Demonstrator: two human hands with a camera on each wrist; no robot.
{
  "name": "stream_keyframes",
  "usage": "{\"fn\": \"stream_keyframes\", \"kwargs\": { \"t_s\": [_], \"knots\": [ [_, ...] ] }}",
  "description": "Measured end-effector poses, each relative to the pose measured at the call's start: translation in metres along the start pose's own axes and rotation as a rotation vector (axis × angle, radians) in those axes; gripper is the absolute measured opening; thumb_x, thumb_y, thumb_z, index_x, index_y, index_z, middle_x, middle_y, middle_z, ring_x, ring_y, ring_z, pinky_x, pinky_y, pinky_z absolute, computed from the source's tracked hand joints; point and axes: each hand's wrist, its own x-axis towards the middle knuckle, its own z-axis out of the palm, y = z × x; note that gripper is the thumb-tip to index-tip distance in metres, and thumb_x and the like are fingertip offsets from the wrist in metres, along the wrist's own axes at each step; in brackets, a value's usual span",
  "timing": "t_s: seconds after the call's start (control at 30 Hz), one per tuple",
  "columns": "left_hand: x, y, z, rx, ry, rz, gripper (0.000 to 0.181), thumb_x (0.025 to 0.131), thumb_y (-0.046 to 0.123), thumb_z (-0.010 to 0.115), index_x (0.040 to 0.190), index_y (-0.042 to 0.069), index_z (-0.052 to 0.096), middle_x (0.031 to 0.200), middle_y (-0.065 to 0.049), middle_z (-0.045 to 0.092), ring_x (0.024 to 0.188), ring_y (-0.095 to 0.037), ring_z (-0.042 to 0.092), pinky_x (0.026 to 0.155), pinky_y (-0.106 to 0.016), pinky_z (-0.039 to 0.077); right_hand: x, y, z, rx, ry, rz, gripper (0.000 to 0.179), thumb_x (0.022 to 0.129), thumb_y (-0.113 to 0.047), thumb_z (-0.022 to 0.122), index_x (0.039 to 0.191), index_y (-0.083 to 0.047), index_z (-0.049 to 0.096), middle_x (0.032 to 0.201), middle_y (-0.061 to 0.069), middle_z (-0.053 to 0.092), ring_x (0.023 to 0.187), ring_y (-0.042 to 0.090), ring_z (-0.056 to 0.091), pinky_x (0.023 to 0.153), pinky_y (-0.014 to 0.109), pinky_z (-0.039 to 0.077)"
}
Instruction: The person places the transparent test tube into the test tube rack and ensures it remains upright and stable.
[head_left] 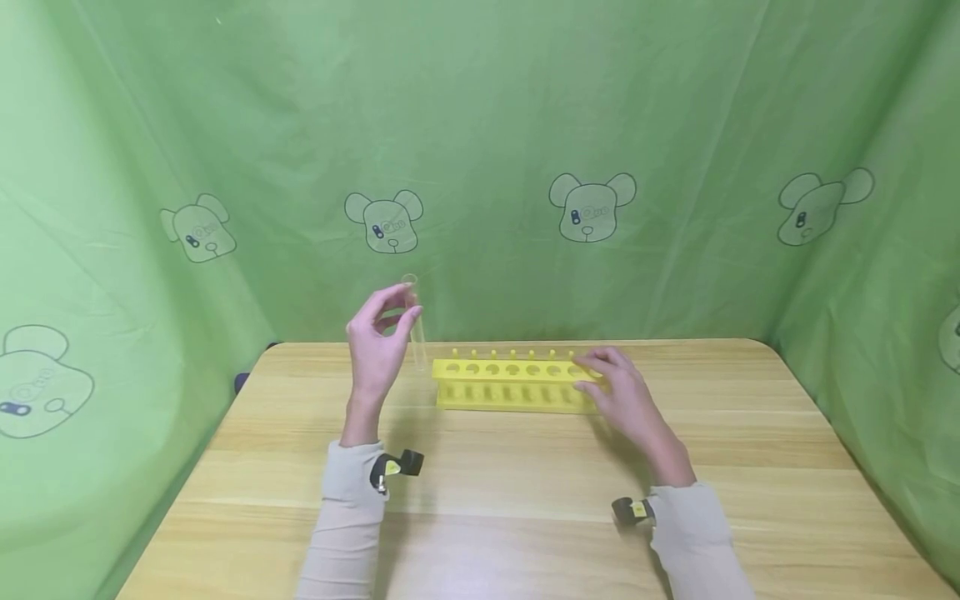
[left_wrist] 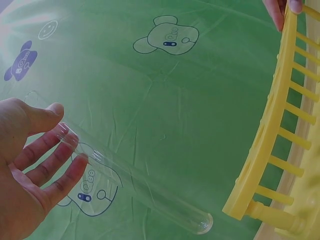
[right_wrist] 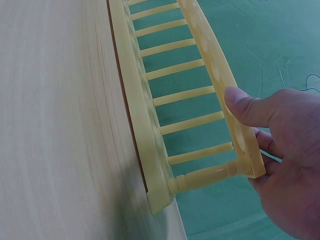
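Observation:
A clear test tube (head_left: 418, 337) is pinched near its open top between the thumb and fingers of my left hand (head_left: 380, 337). Its rounded bottom points down, close beside the left end of a yellow test tube rack (head_left: 510, 408). In the left wrist view the tube (left_wrist: 145, 185) looks see-through, with nothing visible inside. My right hand (head_left: 618, 396) grips the rack's top bar at its right end, thumb on the near side. From the right wrist, the thumb presses the holed bar of the rack (right_wrist: 202, 175) while the other fingers are partly hidden behind it.
The rack stands near the far edge of a wooden table (head_left: 510, 508), with a row of holes and several upright pegs behind. A green curtain (head_left: 480, 125) printed with bear heads surrounds the table at the back and sides. Each sleeve carries a small black wrist camera (head_left: 410, 462).

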Motion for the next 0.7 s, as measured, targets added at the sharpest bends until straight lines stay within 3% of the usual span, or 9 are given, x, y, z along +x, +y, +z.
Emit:
{"fn": "stream_keyframes", "kwargs": {
  "t_s": [0.1,0.4,0.7],
  "knots": [
    [0.0001,0.0007,0.0009,-0.003,-0.003,0.003,0.033,0.09,-0.001,0.076,0.122,0.0,0.069,0.109,-0.014,0.073,0.101,-0.024,0.069,0.089,-0.037,0.062,-0.0003,-0.0006,0.0001,-0.001,0.005,-0.002,0.041,0.091,-0.004,0.076,0.13,0.003,0.066,0.13,0.024,0.058,0.12,0.04,0.054,0.105,0.059,0.047],
    [0.0003,-0.0007,0.0023,-0.002,-0.001,0.012,0.033,0.09,-0.002,0.076,0.122,0.0,0.069,0.108,-0.014,0.073,0.1,-0.023,0.069,0.088,-0.044,0.062,-0.0008,-0.0028,-0.0011,0.001,0.004,-0.002,0.041,0.091,-0.003,0.076,0.13,0.004,0.065,0.131,0.024,0.058,0.121,0.041,0.054,0.106,0.06,0.046],
    [-0.0009,0.0015,0.0053,-0.002,-0.009,0.003,0.033,0.09,-0.002,0.076,0.122,0.0,0.069,0.109,-0.014,0.073,0.1,-0.024,0.069,0.088,-0.033,0.062,-0.0009,-0.0028,-0.0013,-0.003,-0.005,0.021,0.041,0.092,-0.005,0.076,0.131,0.003,0.065,0.132,0.022,0.058,0.122,0.04,0.053,0.107,0.06,0.046]
  ]
}}
